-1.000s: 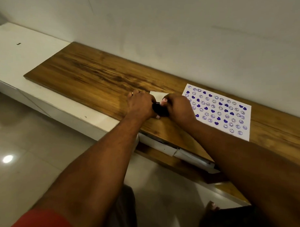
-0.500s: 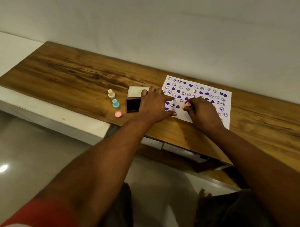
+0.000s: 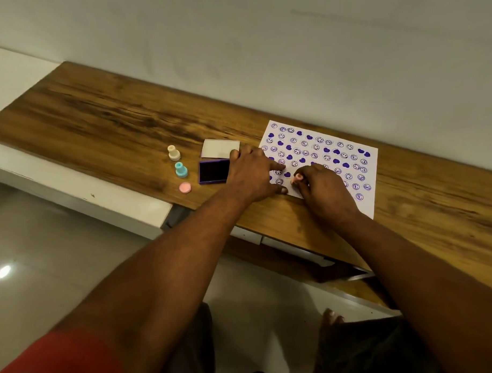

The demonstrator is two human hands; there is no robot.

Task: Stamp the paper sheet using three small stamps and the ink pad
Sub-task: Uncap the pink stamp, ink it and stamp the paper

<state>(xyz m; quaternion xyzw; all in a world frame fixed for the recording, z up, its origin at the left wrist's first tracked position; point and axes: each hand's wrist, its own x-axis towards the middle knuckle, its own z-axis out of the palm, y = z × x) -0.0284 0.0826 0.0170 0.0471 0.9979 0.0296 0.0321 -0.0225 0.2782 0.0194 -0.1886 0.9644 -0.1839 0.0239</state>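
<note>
Mid-stamping: right hand (image 3: 324, 187) pinches the pink stamp (image 3: 297, 178) onto the paper sheet (image 3: 352, 146), flat left hand (image 3: 251, 174) steadies it; next probably needs a straight lift

Loads of bare tabletop (image 3: 102, 120) out left, easy way in. Nearer the middle it's tight: cream stamp (image 3: 173, 152), teal stamp (image 3: 181, 169) and pink cap (image 3: 185, 187) in a row just left of the open ink pad (image 3: 212, 171). Left hand (image 3: 253, 177) lies flat across pad and paper sheet (image 3: 332, 146), right hand (image 3: 327, 186) pinching a pink stamp (image 3: 297, 177) right beside it.

No writing can be read; the paper sheet (image 3: 370, 202) carries only purple hearts (image 3: 289, 147) and smiley faces (image 3: 320, 139).
</note>
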